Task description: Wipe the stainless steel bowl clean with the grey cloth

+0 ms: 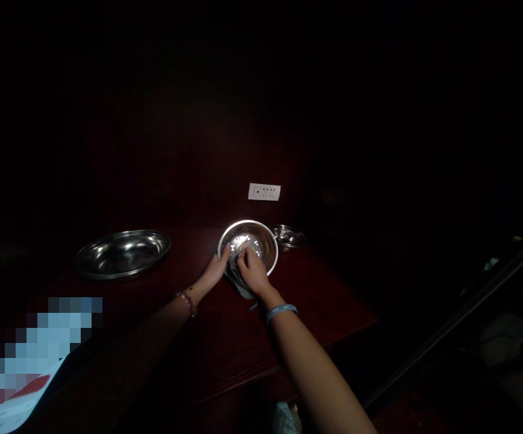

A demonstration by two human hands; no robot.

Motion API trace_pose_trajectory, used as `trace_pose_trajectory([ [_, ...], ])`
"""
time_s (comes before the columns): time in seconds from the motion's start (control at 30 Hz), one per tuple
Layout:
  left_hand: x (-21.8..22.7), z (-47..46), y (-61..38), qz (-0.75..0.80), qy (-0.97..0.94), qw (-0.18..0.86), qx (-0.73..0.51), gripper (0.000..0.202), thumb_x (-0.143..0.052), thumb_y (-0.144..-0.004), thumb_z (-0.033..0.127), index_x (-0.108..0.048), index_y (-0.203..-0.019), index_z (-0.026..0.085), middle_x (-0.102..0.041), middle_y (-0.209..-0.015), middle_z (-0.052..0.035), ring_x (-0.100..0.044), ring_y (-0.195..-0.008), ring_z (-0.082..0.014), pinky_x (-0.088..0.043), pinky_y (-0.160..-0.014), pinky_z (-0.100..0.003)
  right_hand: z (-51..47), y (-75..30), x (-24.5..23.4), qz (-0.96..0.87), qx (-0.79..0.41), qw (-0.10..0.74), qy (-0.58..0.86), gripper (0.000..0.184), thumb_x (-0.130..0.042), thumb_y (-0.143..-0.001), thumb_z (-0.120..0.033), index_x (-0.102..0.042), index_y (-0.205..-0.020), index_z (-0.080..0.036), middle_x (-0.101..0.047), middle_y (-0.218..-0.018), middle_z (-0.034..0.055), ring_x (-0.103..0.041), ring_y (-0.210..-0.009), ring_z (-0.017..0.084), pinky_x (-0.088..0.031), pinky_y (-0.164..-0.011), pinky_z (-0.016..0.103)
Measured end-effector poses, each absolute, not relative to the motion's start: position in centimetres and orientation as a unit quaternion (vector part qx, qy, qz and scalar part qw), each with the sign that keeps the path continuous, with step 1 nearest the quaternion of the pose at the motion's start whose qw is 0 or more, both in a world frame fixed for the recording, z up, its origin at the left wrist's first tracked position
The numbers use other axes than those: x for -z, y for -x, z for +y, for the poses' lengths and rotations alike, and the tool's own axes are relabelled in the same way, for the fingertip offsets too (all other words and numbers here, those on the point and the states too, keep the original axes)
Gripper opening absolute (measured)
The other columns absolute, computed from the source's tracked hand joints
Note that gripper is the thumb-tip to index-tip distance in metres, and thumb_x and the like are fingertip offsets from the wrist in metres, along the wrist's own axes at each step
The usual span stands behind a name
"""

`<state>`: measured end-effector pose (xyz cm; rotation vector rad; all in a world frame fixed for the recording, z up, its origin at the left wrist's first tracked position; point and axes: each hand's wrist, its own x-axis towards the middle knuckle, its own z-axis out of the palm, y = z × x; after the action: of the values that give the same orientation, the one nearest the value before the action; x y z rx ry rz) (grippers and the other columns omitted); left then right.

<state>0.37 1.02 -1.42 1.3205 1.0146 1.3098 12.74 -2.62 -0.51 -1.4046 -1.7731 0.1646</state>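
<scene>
A shiny steel bowl (255,238) is tipped toward me on the dark red table (207,337). My left hand (215,269) grips its near left rim, thumb on the edge. My right hand (252,271) is closed on a grey cloth (238,283) and presses it against the bowl's inside and near rim. Part of the cloth hangs below the bowl. A bead bracelet sits on my left wrist, a blue band on my right.
A wide steel dish (122,253) lies to the left. A small steel bowl (289,237) stands just behind right of the tipped one. A white socket plate (264,191) is on the dark wall. The table edge runs at right; surroundings are very dark.
</scene>
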Motion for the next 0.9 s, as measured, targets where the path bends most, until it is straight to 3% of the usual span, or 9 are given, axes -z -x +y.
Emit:
trace_pose_trajectory([
  [0.57,0.7,0.4,-0.2,0.427,-0.545,0.493,-0.528,0.052,-0.052,-0.087,0.055,-0.069,-0.108,0.011,-0.072,-0.12,-0.0176,-0.063,-0.121,-0.0306,-0.043,-0.109,-0.04,-2.2,-13.0,0.8,-0.715,-0.066,0.425,0.551,0.017,-0.047,-0.097,-0.03,-0.06,-0.093,-0.022,-0.069,-0.094,0.0059,-0.063,-0.089,0.019,-0.05,-0.085,0.035],
  [0.77,0.8,0.4,-0.3,0.435,-0.54,0.491,-0.528,0.043,-0.043,-0.095,0.041,-0.068,-0.109,0.009,-0.073,-0.119,-0.0163,-0.064,-0.119,-0.0287,-0.044,-0.107,-0.039,-2.1,-13.0,0.8,-0.716,-0.057,0.419,0.555,0.015,-0.048,-0.096,-0.03,-0.058,-0.087,-0.022,-0.066,-0.086,0.0047,-0.062,-0.084,0.019,-0.051,-0.082,0.034],
  [0.9,1.0,0.6,-0.2,0.42,-0.544,0.497,-0.529,0.043,-0.043,-0.094,0.042,-0.067,-0.108,0.009,-0.075,-0.113,-0.0168,-0.065,-0.117,-0.0299,-0.045,-0.105,-0.041,-2.4,-12.9,0.5,-0.711,-0.065,0.419,0.561,0.011,-0.051,-0.093,-0.026,-0.056,-0.083,-0.023,-0.065,-0.083,0.004,-0.061,-0.08,0.019,-0.051,-0.078,0.034],
])
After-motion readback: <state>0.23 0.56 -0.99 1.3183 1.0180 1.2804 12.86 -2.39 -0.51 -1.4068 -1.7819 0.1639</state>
